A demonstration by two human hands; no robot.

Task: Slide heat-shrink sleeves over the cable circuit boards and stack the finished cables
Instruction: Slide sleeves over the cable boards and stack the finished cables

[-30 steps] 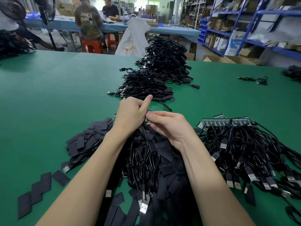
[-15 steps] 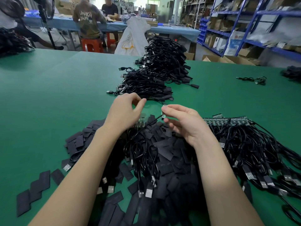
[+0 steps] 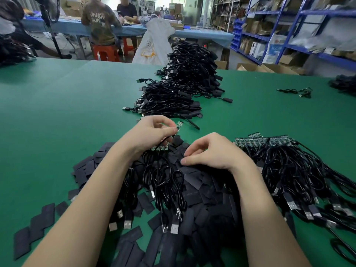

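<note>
Two hands over our sleeve pile point(image 3: 194, 187) — left hand point(image 3: 152, 132) pinches a cable point(image 3: 163, 140) just behind its board point(image 3: 179, 124), right hand point(image 3: 210, 151) picks at a sleeve point(image 3: 178, 160) — finished stack point(image 3: 181, 87) sits beyond.

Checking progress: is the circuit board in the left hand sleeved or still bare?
Bare. The circuit board pinched by the left hand shows green with its contacts exposed; no sleeve covers it.
</note>
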